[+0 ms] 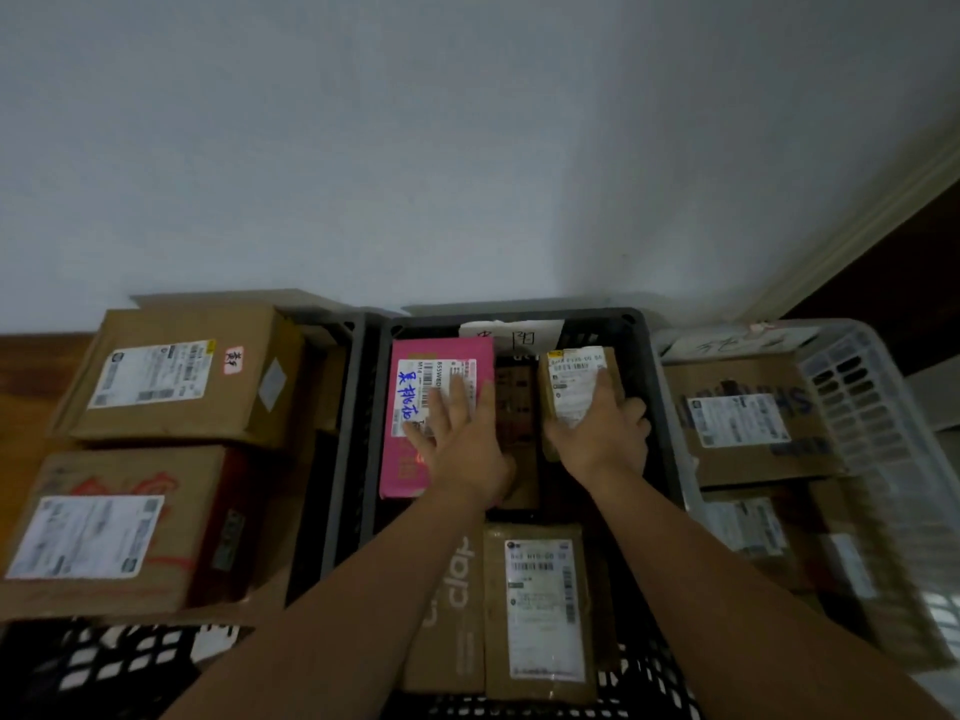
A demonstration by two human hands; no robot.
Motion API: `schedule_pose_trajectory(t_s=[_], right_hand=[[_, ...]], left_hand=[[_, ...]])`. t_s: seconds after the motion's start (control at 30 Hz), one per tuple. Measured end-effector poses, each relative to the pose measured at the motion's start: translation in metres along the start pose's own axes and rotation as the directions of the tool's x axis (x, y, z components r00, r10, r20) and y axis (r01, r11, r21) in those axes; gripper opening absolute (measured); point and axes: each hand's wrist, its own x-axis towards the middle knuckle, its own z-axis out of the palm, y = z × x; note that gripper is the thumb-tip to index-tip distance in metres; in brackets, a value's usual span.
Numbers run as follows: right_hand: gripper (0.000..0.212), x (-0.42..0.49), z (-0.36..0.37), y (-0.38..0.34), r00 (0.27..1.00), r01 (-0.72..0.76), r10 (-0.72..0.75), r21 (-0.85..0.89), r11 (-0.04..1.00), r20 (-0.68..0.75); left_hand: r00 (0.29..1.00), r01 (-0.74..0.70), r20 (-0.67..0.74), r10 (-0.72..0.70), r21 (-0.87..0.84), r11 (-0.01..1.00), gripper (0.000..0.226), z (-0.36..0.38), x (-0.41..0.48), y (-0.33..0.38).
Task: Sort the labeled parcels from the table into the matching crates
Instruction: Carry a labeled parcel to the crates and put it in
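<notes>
wall (467,148): plain pale grey | floor (31,350): brown wood | light: dim

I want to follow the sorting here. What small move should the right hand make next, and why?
Probably let go of the small brown parcel and withdraw: the right hand grips it already down inside the dark middle crate, while the left hand lies flat on the pink parcel.

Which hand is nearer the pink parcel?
Left. The left hand lies flat on the pink parcel, covering part of its label. The right hand is off to the parcel's right, gripping a small brown parcel.
</notes>
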Motion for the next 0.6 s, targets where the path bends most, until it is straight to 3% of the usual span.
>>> schedule_pose_trajectory(t_s=[0.37, 0.6], right_hand=[[0.106, 0.023, 0.019, -0.005, 0.999, 0.028, -0.027, -0.074, 0.997, 0.021], [0.114, 0.020, 0.003, -0.002, 0.989, 0.067, -0.045, -0.152, 0.986, 0.140]], left_hand=[[0.999, 0.000, -0.048, -0.002, -0.036, 0.999, 0.106, 0.018, 0.006, -0.001], [1.000, 0.010, 0.003, -0.009, -0.085, 0.996, 0.100, 0.004, 0.005, -0.001]])
